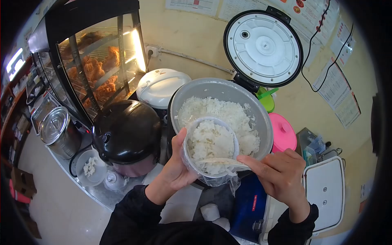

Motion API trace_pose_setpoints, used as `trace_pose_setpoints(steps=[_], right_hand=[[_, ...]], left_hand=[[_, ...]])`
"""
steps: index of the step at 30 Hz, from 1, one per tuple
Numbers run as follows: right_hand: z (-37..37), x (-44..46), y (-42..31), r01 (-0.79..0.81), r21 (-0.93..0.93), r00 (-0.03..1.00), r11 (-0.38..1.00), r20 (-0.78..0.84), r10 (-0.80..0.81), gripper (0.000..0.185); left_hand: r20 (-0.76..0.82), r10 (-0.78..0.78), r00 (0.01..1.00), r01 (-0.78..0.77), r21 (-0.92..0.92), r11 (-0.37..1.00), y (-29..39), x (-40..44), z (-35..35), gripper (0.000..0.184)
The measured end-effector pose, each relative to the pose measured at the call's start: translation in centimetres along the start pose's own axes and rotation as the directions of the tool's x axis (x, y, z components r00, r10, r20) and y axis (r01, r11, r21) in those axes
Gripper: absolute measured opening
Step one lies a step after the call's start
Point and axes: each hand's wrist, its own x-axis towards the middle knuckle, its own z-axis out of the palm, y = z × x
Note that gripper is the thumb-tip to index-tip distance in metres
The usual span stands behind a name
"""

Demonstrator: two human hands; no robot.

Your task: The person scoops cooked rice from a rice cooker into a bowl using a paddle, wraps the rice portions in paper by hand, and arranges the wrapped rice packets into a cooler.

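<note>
**Paddle (224, 162) on the rice in a held bowl (212, 177)**

The left grip (175, 168) is clasped around the left side of the bowl, thumb up near the rim; clear plastic covers the bowl's outside and hangs loose below it. The right grip (281, 173) is closed on the paddle's handle, forefinger stretched along it, and the blade lies across the near part of the bowl's rice (210, 139).

The bowl is in front of the pot (264, 116), hiding part of its near side. More rice (220, 107) is heaped inside the pot, whose lid (265, 45) stands raised behind. Left of the pot are a black cooker (126, 132) and a white cooker (162, 85); a tub (99, 178) with some rice sits on the tabletop (96, 195). Fried chicken (96, 73) shows inside a lit cabinet (51, 24). Right of the pot is a pink lid (282, 131), and a blue box (247, 208) is below it.
</note>
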Motion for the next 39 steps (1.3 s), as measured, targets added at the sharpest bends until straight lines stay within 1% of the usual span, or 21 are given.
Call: trace_pose_setpoints(steps=[3, 6, 8, 9, 10, 11, 13, 14, 15, 16, 18, 19, 21, 24, 27, 31, 33, 34, 36, 37, 39], right_hand=[[-0.4, 0.8, 0.5, 0.060, -0.025, 0.998, 0.998, -0.004, -0.061, 0.044], [-0.1, 0.7, 3.1, -0.104, 0.059, 0.969, 0.993, -0.221, 0.115, 0.041], [0.8, 0.9, 5.4, -0.229, 0.104, 0.959, 0.968, -0.149, 0.242, 0.035], [1.5, 1.0, 6.6, -0.293, 0.121, 0.945, 0.948, -0.114, 0.306, 0.033], [2.8, 0.8, 7.6, -0.294, 0.097, 0.954, 0.951, -0.036, 0.298, 0.028], [4.5, 0.4, 8.7, -0.287, 0.075, 0.958, 0.955, 0.044, 0.284, 0.024], [7.5, -0.1, 10.1, -0.267, 0.058, 0.947, 0.962, 0.199, 0.251, 0.020], [9.0, 0.1, 10.4, -0.257, 0.061, 0.935, 0.965, 0.269, 0.232, 0.018], [10.2, 0.5, 10.5, -0.243, 0.069, 0.919, 0.968, 0.335, 0.207, 0.017], [11.2, 1.0, 10.6, -0.214, 0.018, 0.883, 0.977, 0.432, 0.186, 0.018], [13.0, 1.9, 10.4, -0.137, -0.069, 0.776, 0.988, 0.612, 0.150, 0.024], [13.5, 2.1, 10.5, -0.143, -0.037, 0.758, 0.989, 0.638, 0.133, 0.024], [14.1, 2.4, 10.5, -0.152, 0.027, 0.720, 0.988, 0.688, 0.092, 0.025], [13.7, 3.1, 10.2, -0.168, 0.126, 0.701, 0.978, 0.713, 0.028, 0.025], [14.2, 2.6, 9.9, -0.134, 0.246, 0.759, 0.960, 0.648, -0.060, 0.027], [13.2, 3.6, 9.4, -0.268, 0.324, 0.702, 0.907, 0.711, -0.046, 0.025], [12.0, 4.5, 9.2, -0.367, 0.323, 0.646, 0.872, 0.763, -0.011, 0.023], [11.9, 4.6, 9.3, -0.416, 0.338, 0.633, 0.844, 0.774, 0.002, 0.023], [11.6, 4.4, 9.8, -0.507, 0.361, 0.610, 0.783, 0.792, 0.030, 0.024], [12.1, 3.7, 10.3, -0.500, 0.432, 0.655, 0.751, 0.756, 0.001, 0.025], [13.5, 2.0, 11.7, -0.463, 0.568, 0.742, 0.681, 0.668, -0.052, 0.027]], left_hand=[[0.086, -0.026, 0.996, 0.042, -0.183, 0.982, -0.2, 0.0, -1.0, 0.076], [0.168, 0.085, 0.982, -0.044, -0.234, 0.971, 0.8, -0.1, -1.9, 0.076], [-0.137, 0.181, 0.974, -0.194, -0.091, 0.977, 1.9, -1.0, -2.5, 0.076], [-0.160, 0.233, 0.959, -0.248, -0.080, 0.965, 2.4, -1.4, -3.0, 0.077], [-0.183, 0.285, 0.941, -0.301, -0.066, 0.951, 2.9, -1.9, -3.5, 0.077], [-0.083, 0.361, 0.929, -0.369, -0.124, 0.921, 3.4, -2.8, -4.6, 0.078], [-0.108, 0.459, 0.882, -0.468, -0.082, 0.880, 4.5, -4.3, -6.5, 0.078], [-0.158, 0.505, 0.849, -0.515, -0.029, 0.857, 4.9, -4.8, -7.3, 0.078], [-0.201, 0.552, 0.809, -0.561, 0.017, 0.828, 5.4, -5.4, -8.1, 0.078], [-0.236, 0.608, 0.758, -0.608, 0.080, 0.790, 5.8, -5.9, -8.8, 0.078], [-0.299, 0.719, 0.628, -0.676, 0.248, 0.694, 6.4, -6.9, -10.2, 0.079], [-0.314, 0.773, 0.551, -0.688, 0.354, 0.634, 6.5, -7.2, -10.8, 0.079], [-0.316, 0.861, 0.398, -0.652, 0.563, 0.508, 6.7, -8.0, -12.0, 0.079], [-0.257, 0.931, 0.259, -0.501, 0.788, 0.357, 6.6, -8.8, -13.5, 0.080], [-0.151, 0.959, 0.242, -0.316, 0.922, 0.225, 5.8, -9.3, -14.5, 0.080], [0.118, 0.911, 0.395, -0.026, 0.993, -0.117, 4.8, -9.1, -14.8, 0.081], [0.222, 0.898, 0.381, 0.043, 0.965, -0.258, 4.5, -8.6, -14.5, 0.093], [0.269, 0.909, 0.319, 0.044, 0.953, -0.298, 4.4, -7.9, -14.2, 0.105], [0.259, 0.925, 0.280, 0.004, 0.963, -0.271, 3.8, -7.3, -13.3, 0.103], [0.202, 0.931, 0.303, -0.039, 0.979, -0.199, 3.2, -7.1, -12.7, 0.089], [0.193, 0.931, 0.310, -0.086, 0.981, -0.174, 2.2, -6.2, -11.7, 0.083]])
